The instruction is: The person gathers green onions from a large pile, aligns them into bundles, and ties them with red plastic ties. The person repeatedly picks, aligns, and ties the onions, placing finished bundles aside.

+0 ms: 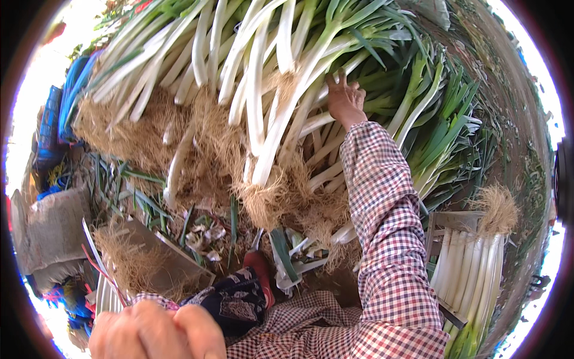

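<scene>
My right hand point(347, 101), in a checked sleeve, reaches into a big heap of leeks point(264, 89). Its fingers are spread against the white stalks, and no stalk is plainly gripped. Long pale roots point(264, 197) hang from the leeks' near ends. Close to the camera at the lower left, my left hand point(154, 332) is curled with the knuckles up; its palm is hidden. Just beyond it, white stalks point(107, 291) with a root tuft point(130, 256) lie by a flat board point(170, 264), and a thin red strip point(105, 273) crosses there.
At the right, a bundle of leeks point(471, 269) rests on a metal frame point(453, 222), roots towards the heap. Cut leaves and scraps point(210, 238) litter the ground near a red shoe point(260, 271). A stuffed sack point(58, 224) and a blue crate point(48, 128) stand at the left.
</scene>
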`<state>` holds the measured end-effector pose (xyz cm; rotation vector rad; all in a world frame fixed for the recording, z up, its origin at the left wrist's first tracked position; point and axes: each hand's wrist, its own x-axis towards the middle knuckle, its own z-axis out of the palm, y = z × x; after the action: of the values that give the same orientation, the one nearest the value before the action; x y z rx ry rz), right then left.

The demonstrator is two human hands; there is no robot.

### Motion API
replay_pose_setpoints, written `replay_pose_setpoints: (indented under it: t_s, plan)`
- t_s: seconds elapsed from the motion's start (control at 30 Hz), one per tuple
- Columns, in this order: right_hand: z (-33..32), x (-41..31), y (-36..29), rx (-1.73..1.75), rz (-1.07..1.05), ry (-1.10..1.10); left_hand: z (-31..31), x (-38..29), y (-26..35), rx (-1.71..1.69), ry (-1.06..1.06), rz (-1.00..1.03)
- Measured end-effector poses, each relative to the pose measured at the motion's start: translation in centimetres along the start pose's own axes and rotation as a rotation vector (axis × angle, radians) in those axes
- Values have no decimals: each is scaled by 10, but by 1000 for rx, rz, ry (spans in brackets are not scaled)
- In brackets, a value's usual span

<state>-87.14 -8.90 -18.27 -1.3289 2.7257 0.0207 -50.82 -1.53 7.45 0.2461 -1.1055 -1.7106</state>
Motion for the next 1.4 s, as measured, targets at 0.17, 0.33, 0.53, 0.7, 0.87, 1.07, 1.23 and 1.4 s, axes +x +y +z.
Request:
replay_pose_setpoints:
  t_s: [0.17, 0.33, 0.53, 0.7, 0.87, 1.07, 1.23, 1.4]
  plan:
    - [-17, 26, 15, -49, -242, -46, 20, 2, -17, -80, 106, -191]
    - [-7, 23, 20, -146, -401, 44, 17, -3, -24, -124, -35, -281]
    - [7, 9, 20, -105, -314, 28, 14, -3, -35, -48, -25, -578]
    - [-27, -29, 83, -237, -466, 105, 23, -10, -35, 125, 51, -630]
    - [-28, -102, 135, 348, -304, 87, 25, -17, -49, 270, -233, -707]
    - [-4, -244, 78, -98, -507, 430, 38, -57, -127, 610, -411, -1060]
    - [-39, -324, 46, 606, -267, 632, 44, -113, -130, 315, -223, -1307]
    - [-52, -344, 53, 1982, 351, -65, 43, -191, -87, 281, -190, -1313]
